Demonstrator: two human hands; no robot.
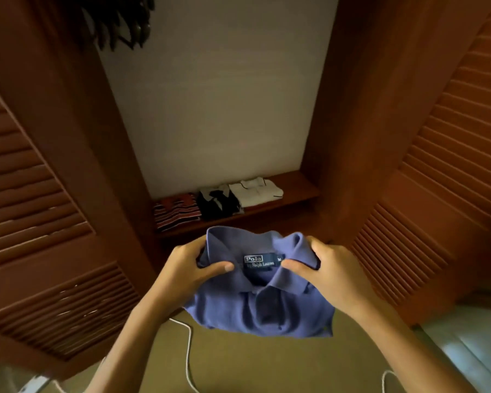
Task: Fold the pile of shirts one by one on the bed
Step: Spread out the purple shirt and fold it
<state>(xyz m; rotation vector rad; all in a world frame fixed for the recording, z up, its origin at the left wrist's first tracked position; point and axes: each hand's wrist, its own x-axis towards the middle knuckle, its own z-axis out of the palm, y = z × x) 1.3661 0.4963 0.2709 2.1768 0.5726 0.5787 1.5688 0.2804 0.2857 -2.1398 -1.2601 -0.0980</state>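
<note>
**Blue polo held in both hands before the open wardrobe**

We are holding the folded blue polo shirt (262,304) in the lower middle of the frame, off any surface, with its collar turned up toward us and the sewn neck label (260,260) showing. Our left hand (192,269) is gripping the collar's left side, its fingers (193,246) curling round the fold and the thumb pressing on top. Our right hand (333,269) is doing the same on the collar's right side, its thumb lying just beside the label.

Above the shirt in the frame, at the centre, we are facing a wooden shelf (302,191) inside the wardrobe. Three folded shirts are lying on it in a row, each just beside the next: a red striped shirt (175,214) at the left, a dark shirt (219,205) in the middle and a white shirt (257,191) at the right. Louvred doors (40,222) are standing open along both edges of the frame. Below the shirt, a white cable (188,336) is trailing across the olive floor (253,364).
</note>
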